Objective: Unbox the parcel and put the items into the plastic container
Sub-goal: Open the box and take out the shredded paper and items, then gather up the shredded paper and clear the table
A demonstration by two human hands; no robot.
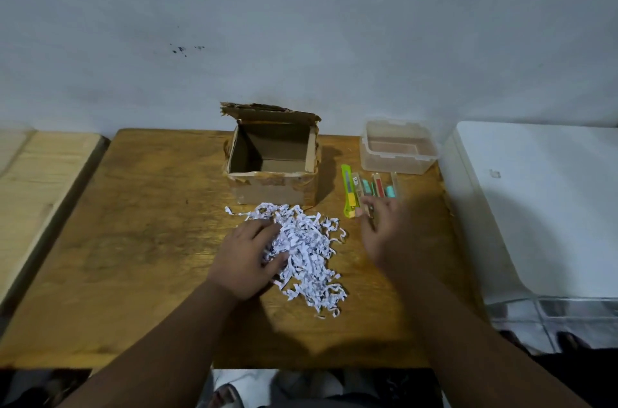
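We have the cardboard box (272, 160) standing open at the far middle of the wooden table (150, 240), its flap up against the wall, and from here its inside looks bare. The shredded paper filling (306, 252) lies in a heap just near of the box. Our left hand (249, 259) rests palm-down on the left edge of that heap, fingers spread and loosely curled into the strips; it pins the paper more than it grips it.

The unpacked items sit in a row to the right of the box: a green-and-yellow utility knife (348, 192) and, beside it, a few slim packets in teal, red and tan (378, 187), too small for us to name. Our right hand (384, 233) is over the near ends of that row, blurred. The fingers look partly open, and we cannot tell whether they already have hold of something.

The clear plastic container (399, 147) waits just beyond the row, at the far right of the table, lid off and nothing in it.

So we judge the unboxing finished and the transfer just starting. The next move calls for a narrow pinch on one thin piece, a lift clear of its neighbours, and a short carry away from us over the container's rim.
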